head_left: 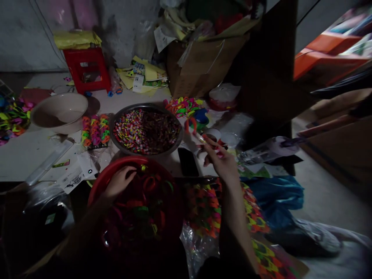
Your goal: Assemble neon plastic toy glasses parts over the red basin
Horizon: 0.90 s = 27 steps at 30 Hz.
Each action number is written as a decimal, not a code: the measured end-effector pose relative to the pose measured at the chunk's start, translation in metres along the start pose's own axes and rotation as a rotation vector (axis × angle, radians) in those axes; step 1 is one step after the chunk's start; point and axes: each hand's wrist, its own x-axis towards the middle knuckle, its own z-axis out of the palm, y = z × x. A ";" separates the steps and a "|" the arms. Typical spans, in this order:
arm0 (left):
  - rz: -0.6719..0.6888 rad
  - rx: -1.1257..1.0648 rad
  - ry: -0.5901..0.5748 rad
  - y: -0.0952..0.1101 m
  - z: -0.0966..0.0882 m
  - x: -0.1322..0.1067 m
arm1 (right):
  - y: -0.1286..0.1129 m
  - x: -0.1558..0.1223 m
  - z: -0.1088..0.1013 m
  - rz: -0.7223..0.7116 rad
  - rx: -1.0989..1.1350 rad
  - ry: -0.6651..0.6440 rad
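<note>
My left hand [120, 181] is over the left rim of a red basin [97, 182], its fingers apart and nothing seen in them. In the dark basin lie several coloured plastic pieces, some ring-shaped, among them a green piece [141, 209]. My right hand [221, 161] reaches over the table to the right of a black phone [187, 162], its fingers drawn together and blurred. At its fingertips is an orange loop-shaped thing [190, 124] with a pale part; its kind is not clear. Behind the basin stands a metal bowl [114, 144] of small, brightly wrapped pieces.
A pale bowl [59, 126] stands at left beside bundled coloured pieces [95, 130]. At the back are a red stool [87, 69] and a cardboard box [200, 66]. Bagged coloured pieces [203, 205] lie right of the basin, near blue plastic [276, 197].
</note>
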 end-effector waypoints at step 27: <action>-0.184 -0.862 0.376 0.059 0.016 -0.009 | -0.033 -0.073 0.131 -0.464 -0.166 -0.156</action>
